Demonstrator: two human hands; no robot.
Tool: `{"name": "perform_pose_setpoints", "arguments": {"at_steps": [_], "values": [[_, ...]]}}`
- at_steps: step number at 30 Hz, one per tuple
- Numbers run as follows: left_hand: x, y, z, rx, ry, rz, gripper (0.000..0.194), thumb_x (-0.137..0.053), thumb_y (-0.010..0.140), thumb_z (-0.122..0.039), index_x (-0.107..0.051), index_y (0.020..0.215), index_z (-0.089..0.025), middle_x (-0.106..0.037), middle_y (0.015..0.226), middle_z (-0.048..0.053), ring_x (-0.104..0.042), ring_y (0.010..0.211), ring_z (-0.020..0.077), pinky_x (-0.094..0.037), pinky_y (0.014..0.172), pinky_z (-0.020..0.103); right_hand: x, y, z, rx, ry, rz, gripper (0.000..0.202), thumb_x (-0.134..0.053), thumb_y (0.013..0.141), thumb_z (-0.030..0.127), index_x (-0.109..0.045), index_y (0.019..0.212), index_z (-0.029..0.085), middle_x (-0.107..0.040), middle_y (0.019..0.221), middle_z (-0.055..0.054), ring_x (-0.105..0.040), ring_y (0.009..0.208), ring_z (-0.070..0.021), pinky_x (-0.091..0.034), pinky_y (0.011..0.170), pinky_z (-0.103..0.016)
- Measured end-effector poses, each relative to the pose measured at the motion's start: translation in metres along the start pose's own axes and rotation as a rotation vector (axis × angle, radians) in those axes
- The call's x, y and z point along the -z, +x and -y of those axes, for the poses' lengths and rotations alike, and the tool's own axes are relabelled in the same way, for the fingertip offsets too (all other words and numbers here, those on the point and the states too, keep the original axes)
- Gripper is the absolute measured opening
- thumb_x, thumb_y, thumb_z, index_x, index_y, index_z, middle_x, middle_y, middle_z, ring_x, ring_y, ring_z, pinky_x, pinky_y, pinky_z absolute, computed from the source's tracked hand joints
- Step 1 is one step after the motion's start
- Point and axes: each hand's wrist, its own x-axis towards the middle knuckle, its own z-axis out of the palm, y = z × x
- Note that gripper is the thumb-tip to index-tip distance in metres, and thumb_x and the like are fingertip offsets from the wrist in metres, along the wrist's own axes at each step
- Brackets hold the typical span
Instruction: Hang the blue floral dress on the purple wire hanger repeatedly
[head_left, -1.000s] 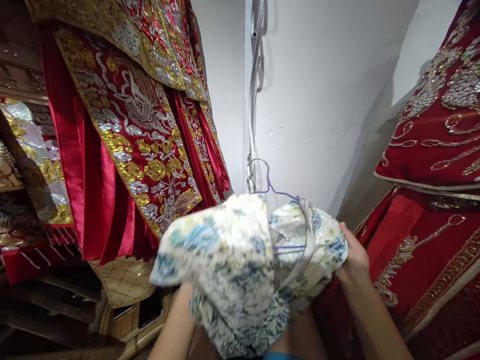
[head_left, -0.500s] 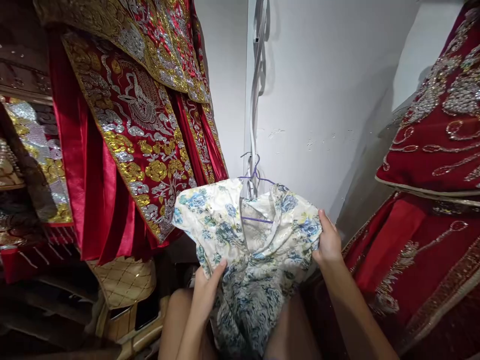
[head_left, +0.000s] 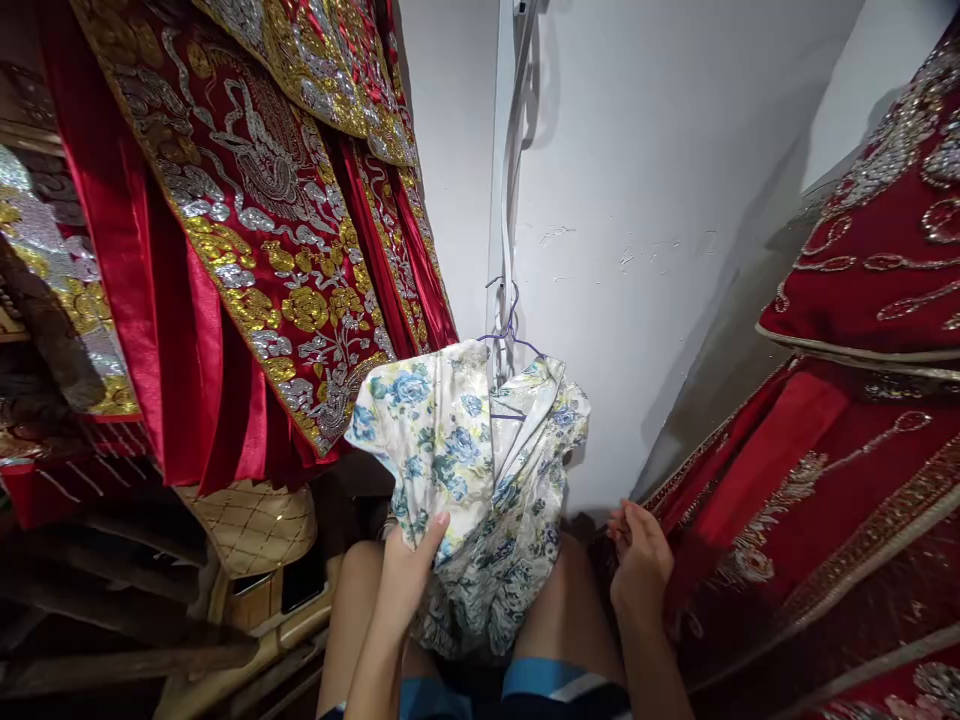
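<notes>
A white short-sleeved floral dress [head_left: 457, 430] with blue flowers and a V-shaped neckline hangs on a thin purple hanger [head_left: 511, 335]. Its lower part lies bunched between the knees. My left hand [head_left: 412, 560] grips the dress at its side, just under the left sleeve, with the thumb on top. My right hand [head_left: 641, 555] is off the cloth, to the right of the dress and beside the right knee. Its fingers are loosely bent, and nothing shows in them.
Red skirts with gold and silver embroidery [head_left: 277, 230] hang at the left. Another red beaded garment [head_left: 862, 300] hangs at the right. A white metal rail [head_left: 510, 150] runs down the pale wall [head_left: 637, 180]. Wooden furniture [head_left: 262, 620] with a quilted beige cushion [head_left: 255, 530] stands low left.
My right hand has let go of the right sleeve and moved down. That sleeve has fallen inward. The left hand keeps its grip on the dress.
</notes>
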Motion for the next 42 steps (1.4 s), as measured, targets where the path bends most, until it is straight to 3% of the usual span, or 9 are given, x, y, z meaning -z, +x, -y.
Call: {"name": "perform_pose_setpoints", "arguments": {"at_steps": [6,10,13,17,20,22,28,37,42], "values": [[-0.045,-0.023,-0.006,0.068,-0.016,0.116,0.054,-0.072,0.078,-0.054,-0.073,0.112,-0.011,-0.073,0.119,0.016,-0.061,0.124,0.0358,-0.044,0.11,0.046,-0.048,-0.04,0.014,-0.111,-0.242,0.638,0.04,-0.071,0.077,0.053,-0.064,0.099,0.021,-0.064,0.067,0.001,-0.056,0.053,-0.0155,-0.045,0.047,-0.027],[-0.062,-0.034,-0.011,0.099,-0.108,0.173,0.057,-0.073,0.079,-0.053,-0.07,0.119,-0.013,-0.071,0.124,0.016,-0.061,0.126,0.0334,-0.044,0.11,0.043,-0.047,-0.047,0.013,-0.126,-0.404,0.892,0.038,-0.06,0.087,0.055,-0.055,0.071,0.022,-0.051,0.053,0.004,-0.047,0.046,-0.0128,-0.038,0.044,-0.026],[-0.059,-0.03,-0.003,0.102,-0.126,0.145,0.055,-0.072,0.078,-0.054,-0.07,0.116,-0.013,-0.072,0.119,0.015,-0.063,0.122,0.033,-0.045,0.109,0.043,-0.039,-0.046,0.014,-0.096,-0.341,0.917,0.04,-0.056,0.09,0.054,-0.052,0.068,0.022,-0.051,0.057,0.003,-0.046,0.048,-0.0112,-0.036,0.046,-0.024],[-0.041,-0.016,0.013,0.013,0.042,-0.158,0.05,-0.076,0.072,-0.054,-0.07,0.099,-0.012,-0.073,0.099,0.014,-0.067,0.104,0.0348,-0.051,0.096,0.045,-0.031,-0.042,0.025,-0.072,-0.265,0.849,0.039,-0.061,0.087,0.051,-0.052,0.064,0.021,-0.048,0.052,0.005,-0.041,0.046,-0.0097,-0.033,0.046,-0.023],[-0.031,-0.012,0.017,-0.292,0.111,-0.503,0.048,-0.075,0.076,-0.047,-0.064,0.111,-0.015,-0.068,0.109,0.012,-0.064,0.102,0.0292,-0.051,0.091,0.04,-0.029,-0.046,0.033,-0.073,-0.264,0.899,0.038,-0.06,0.088,0.049,-0.056,0.064,0.02,-0.049,0.048,0.004,-0.041,0.045,-0.0103,-0.035,0.047,-0.024],[-0.033,-0.017,0.014,-0.518,0.158,-0.582,0.045,-0.074,0.079,-0.037,-0.06,0.118,-0.019,-0.062,0.12,0.011,-0.06,0.111,0.0268,-0.048,0.095,0.037,-0.031,-0.053,0.036,-0.108,-0.287,0.942,0.035,-0.059,0.089,0.047,-0.06,0.068,0.019,-0.051,0.047,0.003,-0.043,0.045,-0.0107,-0.035,0.048,-0.024],[-0.061,-0.039,0.008,-0.466,0.239,-0.041,0.013,-0.066,0.084,-0.025,-0.068,0.096,-0.021,-0.069,0.09,0.006,-0.065,0.084,0.0215,-0.052,0.078,0.031,-0.044,-0.075,0.034,-0.187,-0.333,1.107,0.032,-0.055,0.091,0.042,-0.062,0.073,0.017,-0.051,0.047,0.004,-0.041,0.044,-0.0101,-0.032,0.049,-0.024],[-0.067,-0.039,0.01,-0.395,0.219,0.018,0.018,-0.061,0.082,-0.019,-0.056,0.065,-0.02,-0.052,0.065,0.0,-0.051,0.062,0.0152,-0.04,0.06,0.025,-0.055,-0.068,0.058,-0.207,-0.442,1.153,0.033,-0.055,0.089,0.042,-0.067,0.072,0.017,-0.044,0.04,0.007,-0.034,0.039,-0.0091,-0.03,0.047,-0.024],[-0.081,-0.042,0.024,-0.224,0.169,0.082,0.011,-0.061,0.075,-0.018,-0.055,0.066,-0.02,-0.052,0.064,0.0,-0.048,0.057,0.0135,-0.037,0.055,0.025,-0.095,-0.027,0.072,-0.188,-0.428,1.049,0.03,-0.063,0.079,0.044,-0.07,0.075,0.015,-0.049,0.04,0.006,-0.036,0.037,-0.0086,-0.028,0.042,-0.023]]}}
